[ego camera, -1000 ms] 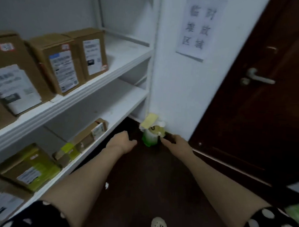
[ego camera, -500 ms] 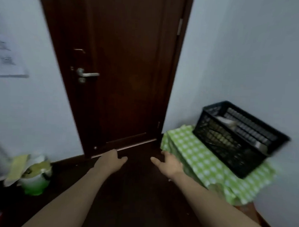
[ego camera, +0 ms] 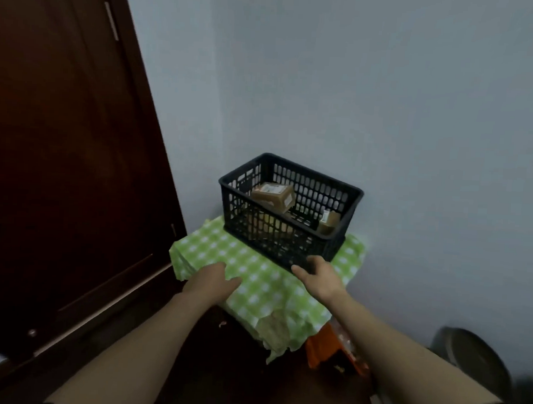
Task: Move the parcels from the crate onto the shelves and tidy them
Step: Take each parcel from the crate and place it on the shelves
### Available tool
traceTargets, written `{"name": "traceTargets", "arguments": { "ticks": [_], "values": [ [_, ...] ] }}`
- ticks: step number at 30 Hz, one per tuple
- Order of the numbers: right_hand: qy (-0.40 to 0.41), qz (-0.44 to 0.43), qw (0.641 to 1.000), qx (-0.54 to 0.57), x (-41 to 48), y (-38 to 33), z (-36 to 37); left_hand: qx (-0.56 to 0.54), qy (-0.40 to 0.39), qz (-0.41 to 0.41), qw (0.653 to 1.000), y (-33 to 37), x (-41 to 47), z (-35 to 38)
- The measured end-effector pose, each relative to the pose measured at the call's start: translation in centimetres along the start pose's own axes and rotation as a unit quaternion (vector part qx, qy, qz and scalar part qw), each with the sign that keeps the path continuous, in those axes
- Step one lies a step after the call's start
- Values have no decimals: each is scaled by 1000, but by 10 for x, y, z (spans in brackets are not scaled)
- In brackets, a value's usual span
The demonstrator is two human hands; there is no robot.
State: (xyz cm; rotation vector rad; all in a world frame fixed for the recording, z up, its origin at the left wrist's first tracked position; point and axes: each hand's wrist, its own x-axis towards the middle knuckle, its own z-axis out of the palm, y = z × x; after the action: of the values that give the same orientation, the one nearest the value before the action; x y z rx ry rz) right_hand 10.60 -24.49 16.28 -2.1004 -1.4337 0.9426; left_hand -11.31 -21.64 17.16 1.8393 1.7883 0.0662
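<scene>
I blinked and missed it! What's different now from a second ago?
The person turned from the shelves, past the door, to the crate. Both hands came forward: the left hand over the cloth, the right hand by the crate's front wall. Both stay empty and open; parcels lie in the crate.

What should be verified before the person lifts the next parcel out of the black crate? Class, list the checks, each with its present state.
1. Hands free: left hand and right hand hold nothing. Ok.
2. Crate seated flat on the checked cloth. Ok.
3. Crate top uncovered. Ok.
4. Parcels to take: large brown parcel on top, small parcel at the right end. Ok.
5. Right hand touching the crate's near corner. Cannot tell.
6. More parcels under the large one. Cannot tell.
</scene>
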Motion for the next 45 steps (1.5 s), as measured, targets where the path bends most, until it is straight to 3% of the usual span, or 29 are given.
{"name": "traceTargets", "arguments": {
  "ticks": [9, 17, 27, 40, 45],
  "values": [
    [69, 41, 982, 169, 157, -7, -49, 41, 29, 50, 997, 68, 164, -24],
    [29, 174, 949, 260, 334, -33, -43, 48, 45, 81, 994, 104, 331, -61],
    [-23, 262, 900, 347, 494, -30, -9, 6, -23, 63, 998, 127, 488, -53],
    [-40, 278, 847, 452, 618, 25, 63, 0, -97, 41, 994, 108, 584, -9],
    [-10, 276, 852, 445, 620, 13, 67, -25, -90, 18, 995, 103, 576, -10]
  ]
}}
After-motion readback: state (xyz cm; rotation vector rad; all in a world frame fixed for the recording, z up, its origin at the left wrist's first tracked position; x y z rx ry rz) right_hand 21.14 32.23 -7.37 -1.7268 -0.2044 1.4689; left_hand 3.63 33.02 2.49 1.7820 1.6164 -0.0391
